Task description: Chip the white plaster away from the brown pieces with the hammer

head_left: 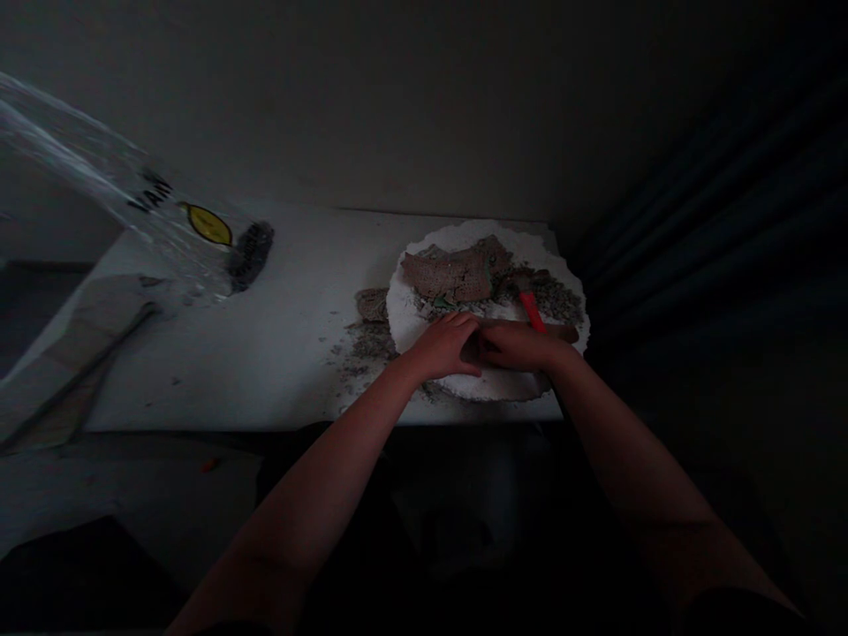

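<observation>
A round white board [457, 237] with a scalloped rim lies on the table, holding brown mesh-textured pieces [450, 276] and grey crumbs [560, 300]. My left hand [447, 346] rests over its near part, thumb apart from the fingers, beside a brownish piece [472, 350] in shadow. Close against it, my right hand [513, 344] has its fingers curled together; what they grip is hidden. A red handle [531, 312] sticks up just beyond the right hand, its other end lost among the crumbs. Dim light blurs the details.
On the white table [291, 353], a brown chunk [372, 305] and scattered crumbs [371, 344] lie left of the board. A clear plastic bag [178, 221] with a yellow print stands farther left, near a flat sheet [93, 353]. Dark curtain folds [729, 221] hang at right.
</observation>
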The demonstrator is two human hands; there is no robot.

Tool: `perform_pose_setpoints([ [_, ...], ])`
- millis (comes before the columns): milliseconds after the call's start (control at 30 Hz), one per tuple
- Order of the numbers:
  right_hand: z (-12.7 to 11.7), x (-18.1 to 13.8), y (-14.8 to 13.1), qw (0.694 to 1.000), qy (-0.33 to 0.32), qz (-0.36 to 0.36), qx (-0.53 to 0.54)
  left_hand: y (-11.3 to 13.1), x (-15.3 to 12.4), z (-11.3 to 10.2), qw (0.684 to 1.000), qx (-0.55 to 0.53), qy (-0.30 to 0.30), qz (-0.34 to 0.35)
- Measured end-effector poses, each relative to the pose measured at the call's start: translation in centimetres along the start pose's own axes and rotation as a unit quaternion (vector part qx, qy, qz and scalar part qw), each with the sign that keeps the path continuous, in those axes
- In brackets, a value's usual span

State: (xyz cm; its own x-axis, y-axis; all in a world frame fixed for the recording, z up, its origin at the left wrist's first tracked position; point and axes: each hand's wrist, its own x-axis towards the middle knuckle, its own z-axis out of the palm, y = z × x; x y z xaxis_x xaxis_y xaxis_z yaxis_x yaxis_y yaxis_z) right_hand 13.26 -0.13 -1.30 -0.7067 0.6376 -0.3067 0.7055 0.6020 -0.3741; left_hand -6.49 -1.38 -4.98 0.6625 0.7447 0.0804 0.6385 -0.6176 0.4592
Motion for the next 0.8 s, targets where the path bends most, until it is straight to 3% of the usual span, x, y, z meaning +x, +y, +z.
perform_pose_setpoints([
  [367, 0.5, -0.1, 0.1, 0.999, 0.037, -0.015, -0.003, 0.0, 0.0, 0.2, 1.000, 0.003, -0.002, -0.011],
  [600, 1.6, -1.3, -0.3, 0.993, 0.114, -0.039, 0.019, 0.0, 0.0, 0.2, 1.000, -0.001, 0.003, -0.006],
  [800, 3.3, -2.6, -0.3, 0.989, 0.118, -0.027, -0.082, -0.1, -0.1, 0.3, 1.000, -0.009, 0.001, -0.006],
])
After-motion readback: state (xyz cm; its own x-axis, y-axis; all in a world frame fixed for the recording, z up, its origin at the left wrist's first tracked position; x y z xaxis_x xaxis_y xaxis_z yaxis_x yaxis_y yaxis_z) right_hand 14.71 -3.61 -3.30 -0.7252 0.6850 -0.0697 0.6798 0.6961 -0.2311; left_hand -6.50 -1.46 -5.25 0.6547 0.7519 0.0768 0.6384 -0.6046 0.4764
